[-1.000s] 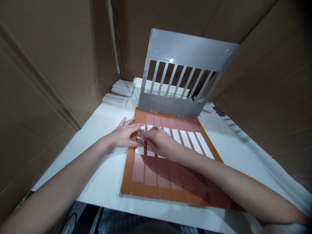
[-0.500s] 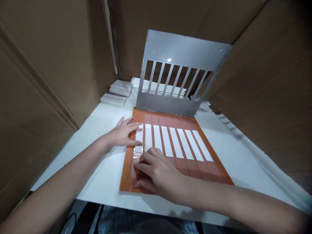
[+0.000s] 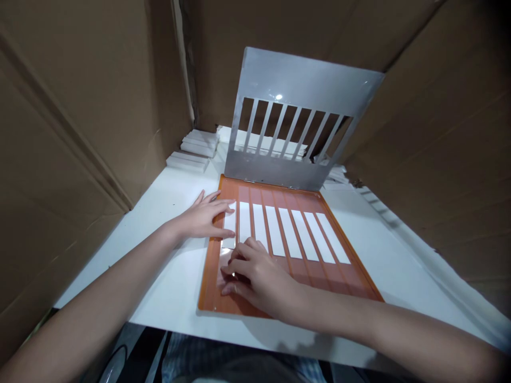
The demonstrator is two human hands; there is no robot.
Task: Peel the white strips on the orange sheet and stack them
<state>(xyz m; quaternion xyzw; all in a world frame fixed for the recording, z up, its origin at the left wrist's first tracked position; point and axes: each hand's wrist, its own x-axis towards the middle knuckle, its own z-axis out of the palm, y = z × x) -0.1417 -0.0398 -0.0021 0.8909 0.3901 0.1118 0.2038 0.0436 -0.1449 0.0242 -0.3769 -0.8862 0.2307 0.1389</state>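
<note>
An orange board (image 3: pixel 211 290) lies on the white table, with several white strips (image 3: pixel 290 234) side by side in its slots. My left hand (image 3: pixel 203 217) rests at the board's left edge, fingers spread over the leftmost white strip (image 3: pixel 229 240). Just below that strip, my right hand (image 3: pixel 251 274) has its fingers curled close together at a clear, shiny film (image 3: pixel 225 256); its fingertips are partly hidden. A grey slotted metal plate (image 3: pixel 311 77) stands tilted up along the board's far edge.
Stacks of white strips (image 3: pixel 199 142) sit at the back left of the table (image 3: pixel 167 290). More white pieces (image 3: pixel 337 174) lie behind the plate and at the back right. Cardboard walls (image 3: pixel 96 96) enclose the left, back and right sides.
My right hand's thumb and index fingertips have shifted slightly at the film below the leftmost strip. My left hand keeps its place. The whole view has moved a little.
</note>
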